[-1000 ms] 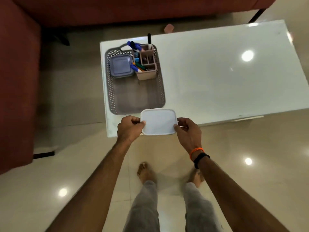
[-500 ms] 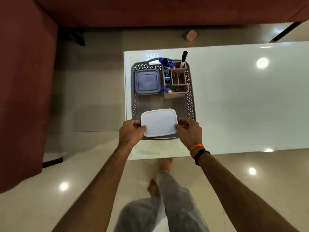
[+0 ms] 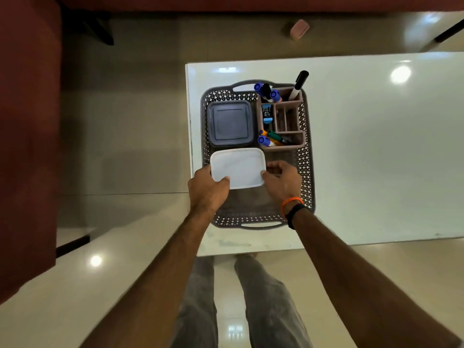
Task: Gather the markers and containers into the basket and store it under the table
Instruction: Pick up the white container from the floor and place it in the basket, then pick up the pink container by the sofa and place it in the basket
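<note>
sofa (image 3: 27,146): dark red, runs down the left edge of view, standing on the glossy beige floor.
my left hand (image 3: 207,190): fingers curled round the left edge of the white container, thumb on top of its near-left corner. Grasping it.
grey container (image 3: 229,124): square, rounded corners, dark grey lid with a raised inner square. Sits in the far-left part of the basket, just beyond the white one.
white container (image 3: 238,168): rounded rectangle, plain matte white lid, long side left to right. Over the basket's left-middle, held between both my hands. Can't tell if its base touches the basket floor.
basket (image 3: 307,172): grey-brown plastic tray type, perforated lattice walls, handle slot at near and far ends. On the white table, near its left end.
my right hand (image 3: 282,180): thumb and fingertips pinching the right edge of the white container. Orange band and black band on the wrist.
organiser (image 3: 283,121): brown divided desk caddy in the far-right part of the basket.
markers (image 3: 267,92): blue-capped ones upright in the organiser's far-left cell, one black marker (image 3: 298,84) leaning out of the far-right cell, more lying in the near cell, blue, green, orange.
table (image 3: 376,146): glossy white top, ceiling lights reflected.
pink block (image 3: 298,28): on the floor beyond the table; can't tell what it is.
</note>
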